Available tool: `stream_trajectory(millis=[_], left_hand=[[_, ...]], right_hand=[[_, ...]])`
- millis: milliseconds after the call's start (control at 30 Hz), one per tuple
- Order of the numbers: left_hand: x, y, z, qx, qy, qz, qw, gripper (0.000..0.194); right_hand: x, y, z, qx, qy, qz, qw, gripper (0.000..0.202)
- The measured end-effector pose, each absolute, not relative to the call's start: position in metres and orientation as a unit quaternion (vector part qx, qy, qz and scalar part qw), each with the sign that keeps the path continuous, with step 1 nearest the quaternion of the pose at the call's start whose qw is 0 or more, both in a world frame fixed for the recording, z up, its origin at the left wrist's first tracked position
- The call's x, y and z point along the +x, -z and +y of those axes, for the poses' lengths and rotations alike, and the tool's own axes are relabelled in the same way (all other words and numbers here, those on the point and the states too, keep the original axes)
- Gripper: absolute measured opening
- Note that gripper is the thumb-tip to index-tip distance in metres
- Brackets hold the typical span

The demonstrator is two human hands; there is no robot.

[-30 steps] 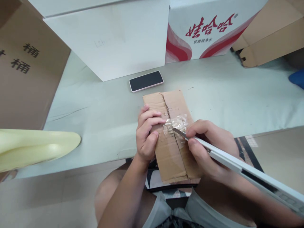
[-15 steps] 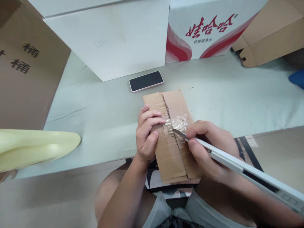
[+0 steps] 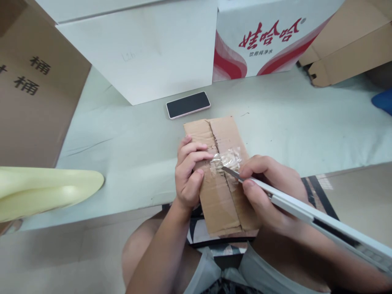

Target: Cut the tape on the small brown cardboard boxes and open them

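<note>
A small brown cardboard box (image 3: pixel 219 208) lies at the near edge of the table, with a seam running along its top and part of it jutting over my lap. Clear tape (image 3: pixel 231 157), wrinkled and shiny, crosses the middle of that seam. My left hand (image 3: pixel 191 171) grips the box's left side, its fingers lying on the top. In my right hand (image 3: pixel 269 185) is a white utility knife (image 3: pixel 290 206), pinched near the front with its blade out. The blade tip rests at the tape by the seam; how deep it sits I cannot tell.
Behind the box a phone (image 3: pixel 188 105) lies on the pale green tabletop (image 3: pixel 134 163). White cartons (image 3: pixel 147 53) and a red-and-white water carton (image 3: pixel 260 49) stand at the back. A large brown carton (image 3: pixel 33 102) and a yellow object (image 3: pixel 52 190) are on the left, an open carton (image 3: pixel 352 53) on the right.
</note>
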State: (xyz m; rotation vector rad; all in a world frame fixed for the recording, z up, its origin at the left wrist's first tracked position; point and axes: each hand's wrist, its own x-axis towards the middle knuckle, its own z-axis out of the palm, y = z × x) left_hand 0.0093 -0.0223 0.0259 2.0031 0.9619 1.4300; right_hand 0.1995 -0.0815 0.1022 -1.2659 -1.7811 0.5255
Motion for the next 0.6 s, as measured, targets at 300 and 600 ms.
stream_trajectory(millis=[300,600], left_hand=[[0.0076,-0.0253,-0.023,0.737,-0.516,0.359,0.247,0.029],[0.0085,-0.0256,-0.0229,0.732,-0.528,0.348,0.254,0.028]], right_hand=[[0.1993,-0.1038,-0.0804,-0.505,-0.213,-0.72,0.427,0.012],[0.1989,-0.1052,-0.081,-0.506,-0.212,-0.722,0.421,0.011]])
